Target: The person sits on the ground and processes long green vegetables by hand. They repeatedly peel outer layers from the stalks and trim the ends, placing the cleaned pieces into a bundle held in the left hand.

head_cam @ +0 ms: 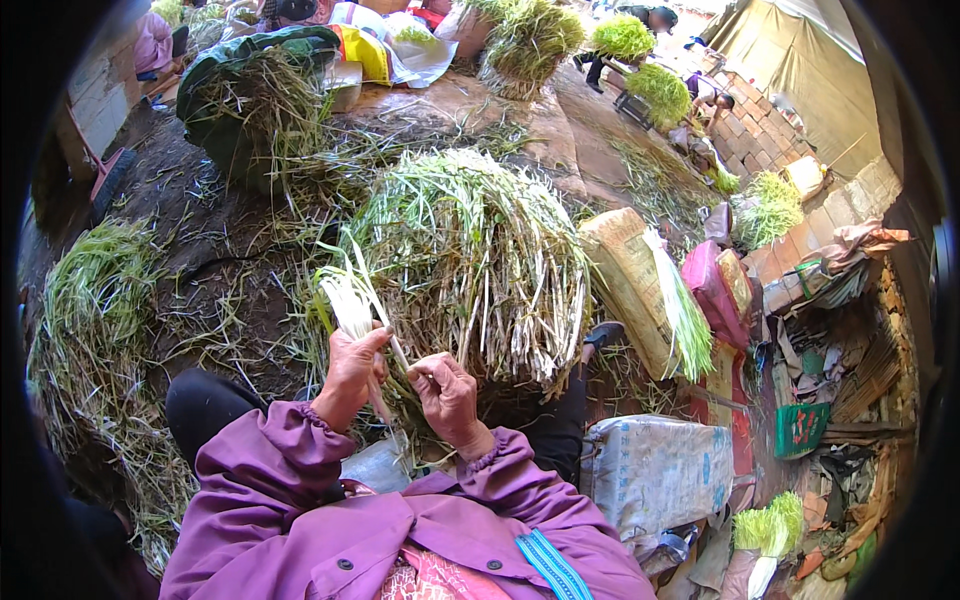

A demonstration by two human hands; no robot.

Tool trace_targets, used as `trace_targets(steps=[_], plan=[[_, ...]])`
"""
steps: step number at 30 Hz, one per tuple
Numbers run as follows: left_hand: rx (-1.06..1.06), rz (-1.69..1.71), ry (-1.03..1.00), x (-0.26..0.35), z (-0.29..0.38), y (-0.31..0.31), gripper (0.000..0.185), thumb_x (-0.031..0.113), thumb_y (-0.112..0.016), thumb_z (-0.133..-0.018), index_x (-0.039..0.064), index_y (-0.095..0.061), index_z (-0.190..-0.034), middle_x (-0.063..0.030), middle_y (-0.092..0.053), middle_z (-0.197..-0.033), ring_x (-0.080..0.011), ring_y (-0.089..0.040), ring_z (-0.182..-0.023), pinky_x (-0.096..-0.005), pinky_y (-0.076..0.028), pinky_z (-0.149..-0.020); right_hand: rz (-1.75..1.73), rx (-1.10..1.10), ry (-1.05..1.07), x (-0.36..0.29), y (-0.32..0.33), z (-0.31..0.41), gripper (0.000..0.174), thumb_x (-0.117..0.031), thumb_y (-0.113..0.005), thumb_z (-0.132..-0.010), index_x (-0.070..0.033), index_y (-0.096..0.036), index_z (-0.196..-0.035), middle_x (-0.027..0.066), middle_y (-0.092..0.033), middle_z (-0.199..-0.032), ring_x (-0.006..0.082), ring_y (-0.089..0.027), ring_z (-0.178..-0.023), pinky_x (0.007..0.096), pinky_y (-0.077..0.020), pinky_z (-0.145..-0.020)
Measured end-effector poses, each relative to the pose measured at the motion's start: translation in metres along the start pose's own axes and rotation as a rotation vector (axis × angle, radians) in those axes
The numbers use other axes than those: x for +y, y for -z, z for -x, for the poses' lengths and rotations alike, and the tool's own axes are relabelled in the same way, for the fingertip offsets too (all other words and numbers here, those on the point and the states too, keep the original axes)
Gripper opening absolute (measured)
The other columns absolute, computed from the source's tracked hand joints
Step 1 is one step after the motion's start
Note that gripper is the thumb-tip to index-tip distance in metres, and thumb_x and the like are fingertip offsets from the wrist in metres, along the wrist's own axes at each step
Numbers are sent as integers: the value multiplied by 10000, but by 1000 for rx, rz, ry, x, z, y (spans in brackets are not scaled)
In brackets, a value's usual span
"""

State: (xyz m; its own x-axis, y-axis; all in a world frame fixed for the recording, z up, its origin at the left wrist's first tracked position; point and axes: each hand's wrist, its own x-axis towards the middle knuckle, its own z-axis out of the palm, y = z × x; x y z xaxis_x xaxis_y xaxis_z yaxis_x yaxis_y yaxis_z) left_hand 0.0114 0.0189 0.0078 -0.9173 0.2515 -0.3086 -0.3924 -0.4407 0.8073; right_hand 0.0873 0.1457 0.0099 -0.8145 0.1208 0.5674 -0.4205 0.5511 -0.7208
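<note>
My left hand [351, 367] is closed around a small bunch of pale, peeled stalks [346, 296] with yellow-green leaves. Thumb and fingers of my right hand [447, 394] pinch the lower end of a single white stalk [391, 330], whose upper part leans against the left thumb. Just beyond both hands lies a big heap of long green-and-white leafy stalks [487, 255], root ends towards me. A bundle of cleaned stalks [681, 311] rests over a tan wrapped block to the right.
Another stalk heap [97, 300] lies at left; loose leaves litter the dark ground. A white wrapped block [656, 472] stands near my right side, with a green-topped bundle [769, 525] beyond. A broom [112, 176] leans at upper left. Other people work at the far side.
</note>
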Motion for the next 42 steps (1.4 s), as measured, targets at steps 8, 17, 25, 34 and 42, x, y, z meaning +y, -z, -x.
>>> trace_targets(steps=[8, 17, 25, 34, 42], plan=[[15, -38, -79, 6, -21, 22, 81, 83, -587, -790, 28, -540, -826, -47, -569, -625, -83, -428, -360, -233, -366, -312, -156, -462, -344, -21, 43, 28, 87, -96, -580, -804, -20, -571, -846, 102, -538, -649, 170, -514, -554, 280, -423, -534], [87, 54, -99, 13, -33, 34, 135, 78, -581, -810, 25, -503, -906, -130, -622, -735, -85, -422, -351, -242, -373, -302, 270, -599, -718, 51, 105, 83, 294, -351, -588, -779, -73, -664, -839, 108, -639, -839, 276, -608, -821, 377, -464, -729], [7, 138, -44, 16, -28, 24, 137, 87, -563, -832, 29, -495, -935, -136, -626, -741, -84, -422, -358, -228, -361, -303, -122, -766, -675, 38, 18, 18, 278, -274, -603, -814, -21, -619, -927, 64, -616, -804, 150, -565, -719, 282, -449, -677], [-219, 122, 196, -16, -4, 12, 193, 172, -635, -797, 44, -517, -880, -108, -641, -804, -66, -417, -382, -216, -360, -327, -636, -806, -938, 30, 16, 2, 303, -276, -490, -898, -1, -602, -837, 10, -551, -632, 78, -539, -513, 195, -407, -479], [-52, 48, 72, -2, -14, 12, 114, 96, -608, -797, 29, -534, -852, -113, -627, -684, -72, -411, -334, -217, -330, -305, -671, -547, -892, 19, 37, 68, 415, -405, -445, -900, -22, -582, -820, -41, -456, -611, 35, -404, -554, 181, -352, -494]])
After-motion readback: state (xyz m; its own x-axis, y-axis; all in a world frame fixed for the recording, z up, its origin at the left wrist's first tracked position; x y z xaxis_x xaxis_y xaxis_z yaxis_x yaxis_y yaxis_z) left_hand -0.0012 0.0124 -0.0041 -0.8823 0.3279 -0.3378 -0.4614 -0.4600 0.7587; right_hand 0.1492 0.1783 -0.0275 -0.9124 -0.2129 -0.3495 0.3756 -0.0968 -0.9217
